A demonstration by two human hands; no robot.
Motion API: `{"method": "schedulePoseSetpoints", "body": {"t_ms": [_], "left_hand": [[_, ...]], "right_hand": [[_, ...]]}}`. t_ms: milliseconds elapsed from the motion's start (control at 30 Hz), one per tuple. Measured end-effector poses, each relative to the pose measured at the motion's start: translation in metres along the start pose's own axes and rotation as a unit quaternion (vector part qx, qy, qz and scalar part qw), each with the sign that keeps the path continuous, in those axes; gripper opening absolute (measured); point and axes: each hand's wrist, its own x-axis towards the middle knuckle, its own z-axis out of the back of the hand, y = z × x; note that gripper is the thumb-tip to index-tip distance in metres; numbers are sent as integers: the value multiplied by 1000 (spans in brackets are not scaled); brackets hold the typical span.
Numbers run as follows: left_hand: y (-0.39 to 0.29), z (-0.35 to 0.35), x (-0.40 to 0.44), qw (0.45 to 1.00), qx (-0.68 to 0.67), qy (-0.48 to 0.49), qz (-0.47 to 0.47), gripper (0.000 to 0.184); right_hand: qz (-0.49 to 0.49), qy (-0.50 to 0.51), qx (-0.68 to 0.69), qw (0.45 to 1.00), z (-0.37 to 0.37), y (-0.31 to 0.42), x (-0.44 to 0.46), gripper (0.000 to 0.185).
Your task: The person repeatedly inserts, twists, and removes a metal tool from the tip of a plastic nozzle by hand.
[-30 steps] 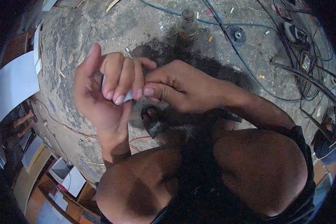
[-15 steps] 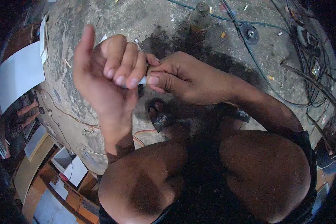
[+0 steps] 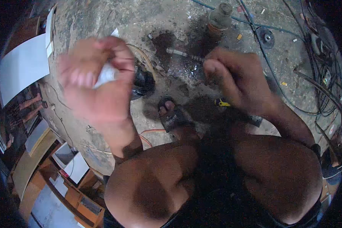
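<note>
Fingers curled, my left hand point(image 3: 100, 98) holds a white object point(image 3: 108, 74), centre left; my right hand point(image 3: 239, 78) pinches a slim rod point(image 3: 177, 52), upper centre.

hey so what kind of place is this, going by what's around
Probably a workshop, though the trade is unclear. It shows in the stained concrete floor, the tangle of dark cables toward the right edge, and what looks like a grinding disc lying nearby.

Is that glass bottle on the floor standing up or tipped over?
Standing up. The glass bottle sits on its wide base, with its narrow neck and round mouth at the top.
</note>
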Motion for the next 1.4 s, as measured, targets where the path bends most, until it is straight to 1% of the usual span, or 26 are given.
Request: {"method": "schedulePoseSetpoints", "body": {"t_ms": [33, 67, 100, 167, 200, 267, 400, 500, 567, 633, 733, 833, 933, 1000, 1033, 1100, 1200, 1233, 1267, 1300, 1333, 1367, 1400], "left_hand": [[10, 1, 1, 989, -94, -91, 64, 32], [14, 1, 1, 956, -201, -192, 92, 34], [18, 5, -2, 942, -242, -208, 105, 36], [22, 12, -7, 939, -279, -144, 144, 35], [23, 8, -8, 954, -230, -151, 120, 33], [18, 7, -6, 941, -257, -164, 144, 32], [19, 3, -6, 914, -322, -174, 176, 29], [24, -3, -5, 894, -362, -182, 190, 10], [23, -2, -5, 906, -332, -153, 214, 9], [22, -3, -5, 905, -326, -134, 237, 9], [21, -2, -5, 888, -353, -133, 263, 9], [23, -1, -4, 878, -373, -140, 265, 9], [23, -2, -5, 884, -364, -139, 259, 9], [20, -2, -7, 895, -336, -130, 262, 8], [21, -1, -8, 904, -325, -126, 248, 8], [22, 1, -12, 928, -279, -115, 218, 9], [22, 3, -17, 969, -145, -90, 177, 19], [20, 5, -18, 970, -142, -119, 160, 17], [16, 12, -18, 968, -146, -137, 154, 14], [29, 5, -17, 987, -18, -152, 57, 19], [42, -4, -17, 971, 142, -191, -36, 24], [55, -13, -16, 919, 283, -251, -110, 30], [61, -13, -19, 954, 246, -140, -99, 36]], "right_hand": [[33, 11, -17, 999, 1, 8, -1, 14], [68, 24, -35, 997, 3, 14, -1, 11], [94, 27, -50, 994, 5, 18, 1, 9], [142, 30, -80, 986, 8, 23, 3, 9], [162, 35, -86, 982, 10, 24, 4, 10], [204, 46, -101, 973, 13, 24, 7, 13], [222, 15, -111, 968, 13, 24, 5, 17], [234, -23, -106, 966, 14, 28, 7, 19], [241, -36, -123, 962, 17, 31, 8, 20], [253, -47, -143, 956, 21, 33, 8, 20], [270, -60, -155, 948, 21, 31, 7, 21], [265, -89, -165, 946, 20, 34, 5, 21], [245, -119, -169, 947, 20, 40, 6, 21], [245, -142, -157, 946, 19, 39, 7, 20], [253, -156, -145, 944, 17, 37, 7, 20], [267, -145, -135, 943, 16, 34, 9, 20], [271, -71, -139, 950, 23, 32, 8, 22], [264, -53, -142, 953, 19, 28, 8, 22], [275, -58, -134, 950, 16, 25, 6, 21], [288, -63, -137, 946, 13, 21, 6, 20], [227, -18, -162, 960, 5, 19, 7, 17], [221, 1, -138, 965, 0, 17, 8, 18], [200, 25, -156, 967, -3, 19, 9, 19]]}}
